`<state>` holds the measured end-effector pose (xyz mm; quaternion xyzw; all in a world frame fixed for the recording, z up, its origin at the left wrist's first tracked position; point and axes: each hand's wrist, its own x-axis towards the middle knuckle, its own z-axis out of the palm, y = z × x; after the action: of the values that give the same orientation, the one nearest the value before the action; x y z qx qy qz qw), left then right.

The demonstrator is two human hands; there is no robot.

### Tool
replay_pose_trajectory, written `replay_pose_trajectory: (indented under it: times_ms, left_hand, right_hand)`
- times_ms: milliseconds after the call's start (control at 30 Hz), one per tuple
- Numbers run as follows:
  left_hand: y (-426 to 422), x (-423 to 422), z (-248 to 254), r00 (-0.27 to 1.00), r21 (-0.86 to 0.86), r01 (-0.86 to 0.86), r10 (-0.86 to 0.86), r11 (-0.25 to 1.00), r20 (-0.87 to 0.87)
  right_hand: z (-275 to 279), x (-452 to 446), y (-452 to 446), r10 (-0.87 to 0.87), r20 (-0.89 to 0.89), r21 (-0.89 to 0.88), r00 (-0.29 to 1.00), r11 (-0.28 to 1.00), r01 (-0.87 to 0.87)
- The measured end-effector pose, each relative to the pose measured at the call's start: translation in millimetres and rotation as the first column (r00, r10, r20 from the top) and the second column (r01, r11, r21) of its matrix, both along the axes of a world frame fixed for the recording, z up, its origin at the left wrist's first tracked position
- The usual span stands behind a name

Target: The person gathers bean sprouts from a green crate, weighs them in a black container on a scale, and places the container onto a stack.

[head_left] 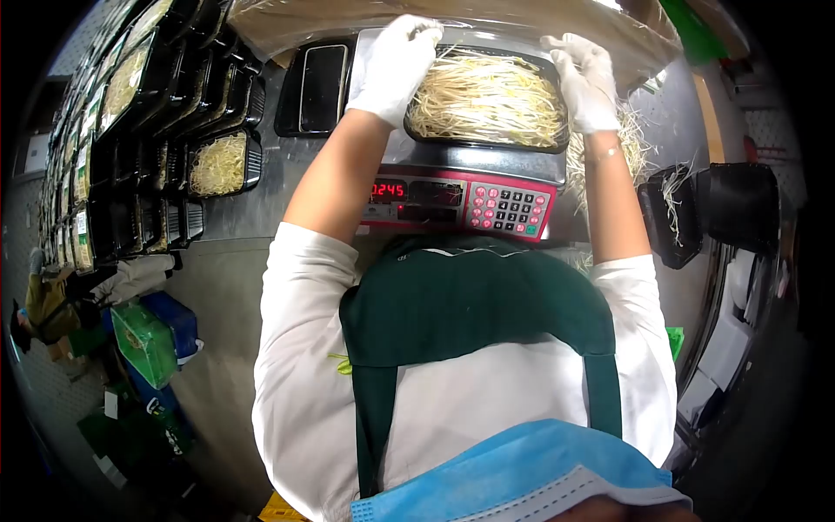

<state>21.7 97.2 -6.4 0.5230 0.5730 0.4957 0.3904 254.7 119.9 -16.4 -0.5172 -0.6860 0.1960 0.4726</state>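
Observation:
A black plastic tray (557,143) heaped with pale bean sprouts (487,97) sits on the metal platform of a red scale (509,209). The lit digits on the scale read 0.245. At the tray's far left corner is my left hand (400,70), in a white glove, its fingers bent together; whatever is in them is too small to make out. My right hand (588,83), also gloved, is beside the tray's right edge with its fingers curled and their tips close together. I cannot make out anything in those fingertips.
Stacked black trays of sprouts (122,91) rise at the left. An empty black tray (322,87) lies left of the scale. Loose sprouts (631,143) are heaped right of it, near more black trays (739,204). Clear plastic bagging (504,19) runs along the back. Another person (52,304) stands at far left.

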Motion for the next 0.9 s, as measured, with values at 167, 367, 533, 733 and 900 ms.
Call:
replay_pose_trajectory:
  times_ms: [167,367,533,733,900]
  left_hand:
    - [-7.0,-7.3,-23.6,0.957,0.124,0.108,-0.136,0.986,0.255]
    - [-5.5,-9.7,-34.0,0.946,0.111,0.068,-0.099,0.991,0.309]
    - [-4.3,-14.7,-23.0,0.981,0.034,0.038,-0.043,0.999,0.188]
    - [-14.4,-2.2,14.3,0.386,0.356,0.316,0.223,0.879,-0.895]
    - [-20.5,12.8,-0.6,0.306,0.574,0.412,0.486,0.708,-0.819]
  right_hand:
    - [-33.2,18.5,1.9,0.115,-0.08,-0.227,0.99,0.965,-0.131]
    - [-25.9,11.5,2.1,0.027,0.115,-0.426,0.993,0.904,0.025]
    - [17.0,-28.6,-31.5,-0.097,0.759,0.08,0.643,0.995,0.057]
    - [8.3,-37.1,-37.2,-0.041,0.792,0.004,0.609,0.998,0.061]
    - [8.1,-41.1,-38.1,-0.039,0.733,0.008,0.679,0.999,0.049]
